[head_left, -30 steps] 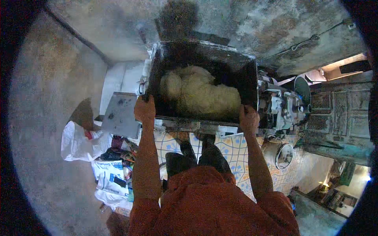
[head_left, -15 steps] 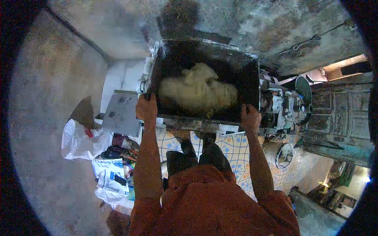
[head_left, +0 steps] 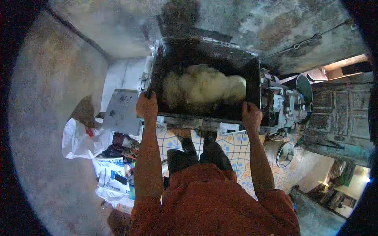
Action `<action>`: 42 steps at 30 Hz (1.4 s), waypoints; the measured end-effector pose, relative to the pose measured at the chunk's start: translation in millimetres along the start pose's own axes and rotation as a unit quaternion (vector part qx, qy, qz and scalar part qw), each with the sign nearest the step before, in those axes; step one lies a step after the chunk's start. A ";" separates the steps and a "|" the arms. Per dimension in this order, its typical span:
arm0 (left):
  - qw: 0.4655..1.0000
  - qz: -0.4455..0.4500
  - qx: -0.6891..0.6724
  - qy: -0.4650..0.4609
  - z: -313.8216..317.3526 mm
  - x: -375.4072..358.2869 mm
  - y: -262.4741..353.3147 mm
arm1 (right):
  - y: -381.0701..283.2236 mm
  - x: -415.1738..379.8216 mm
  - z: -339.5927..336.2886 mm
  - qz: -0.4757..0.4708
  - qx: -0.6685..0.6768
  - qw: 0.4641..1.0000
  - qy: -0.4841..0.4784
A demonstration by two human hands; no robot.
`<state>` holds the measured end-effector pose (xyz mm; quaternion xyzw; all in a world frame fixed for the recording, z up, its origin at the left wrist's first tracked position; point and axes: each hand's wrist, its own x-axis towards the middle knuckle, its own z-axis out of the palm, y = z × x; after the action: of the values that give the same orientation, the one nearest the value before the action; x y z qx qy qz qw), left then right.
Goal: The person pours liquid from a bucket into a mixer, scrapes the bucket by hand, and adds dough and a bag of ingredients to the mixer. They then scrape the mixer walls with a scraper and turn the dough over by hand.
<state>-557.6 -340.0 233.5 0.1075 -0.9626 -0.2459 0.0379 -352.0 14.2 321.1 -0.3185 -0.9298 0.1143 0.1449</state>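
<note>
A large pale lump of dough, blurred by motion, lies inside a dark, deep, box-shaped mixer trough. My left hand is closed on the trough's front left corner, fingers curled over the rim. At the front right corner, my right hand is likewise closed round the rim. Neither hand touches the dough. Its underside and whatever turns beneath it are hidden.
Machinery is attached at the trough's right side. A grey panel stands to the left, with a white sack and printed flour bags below it. A round metal container stands on the tiled floor at right.
The dough has shifted and changed shape, its bulk now reaching farther to the right in the trough. Both my hands stay at the same corners.
</note>
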 end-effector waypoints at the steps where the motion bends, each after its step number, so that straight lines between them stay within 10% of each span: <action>1: 1.000 0.020 -0.001 0.019 -4.1 -1.8 2.5 | -5.1 1.2 -3.5 0.030 0.010 0.999 -0.027; 23: 0.999 -0.052 0.006 -0.010 -26.4 -5.8 23.0 | 2.0 0.9 6.3 0.034 0.020 0.999 0.013; 42: 0.996 0.059 -0.032 0.057 -9.8 -2.0 4.3 | 8.0 -0.3 9.5 0.042 0.002 0.999 0.031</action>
<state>-555.3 -340.5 244.1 0.0634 -0.9550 -0.2677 0.1110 -350.6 19.0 309.8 -0.3600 -0.9106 0.1126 0.1692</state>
